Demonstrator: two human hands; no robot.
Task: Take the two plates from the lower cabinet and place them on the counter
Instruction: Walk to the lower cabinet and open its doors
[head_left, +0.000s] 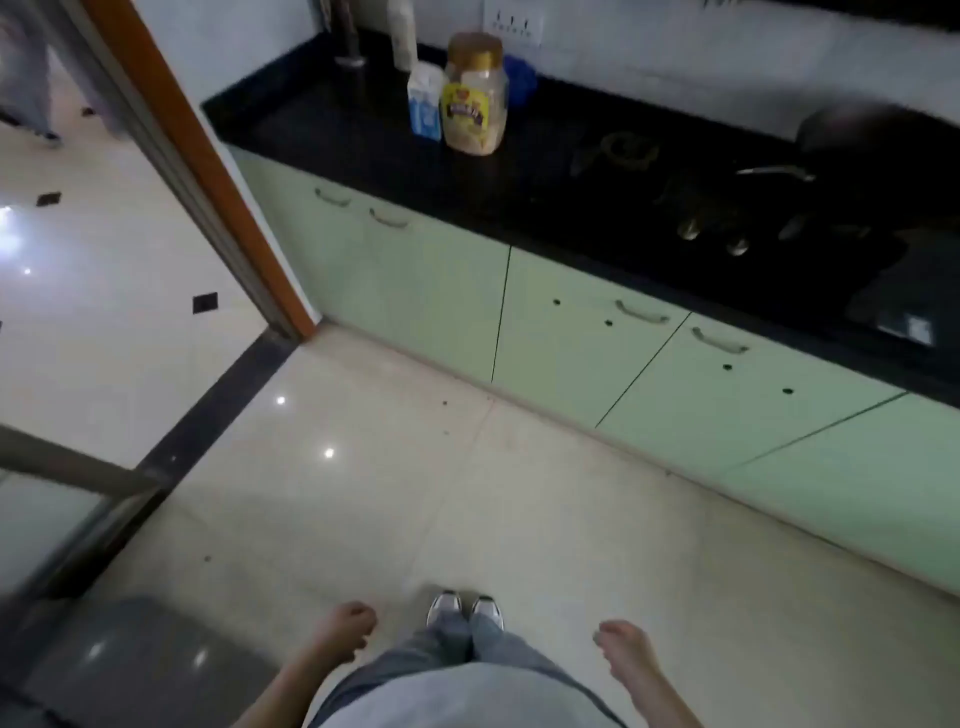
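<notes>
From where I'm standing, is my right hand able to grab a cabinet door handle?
Probably not yet. The right hand hangs empty by your leg, with open floor before the nearest cabinet handle. Nothing blocks the way; step closer.

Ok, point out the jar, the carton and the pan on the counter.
jar (475, 98), head view, on its yellow label.
carton (424, 106), head view, on its blue-and-white front face.
pan (852, 140), head view, on its dark bowl.

Both arms just hanging down, nothing in either hand.

Left hand (349, 630) sits by the left thigh with fingers curled in loosely; right hand (626, 652) hangs by the right thigh, fingers relaxed and pointing down, feet together.
</notes>
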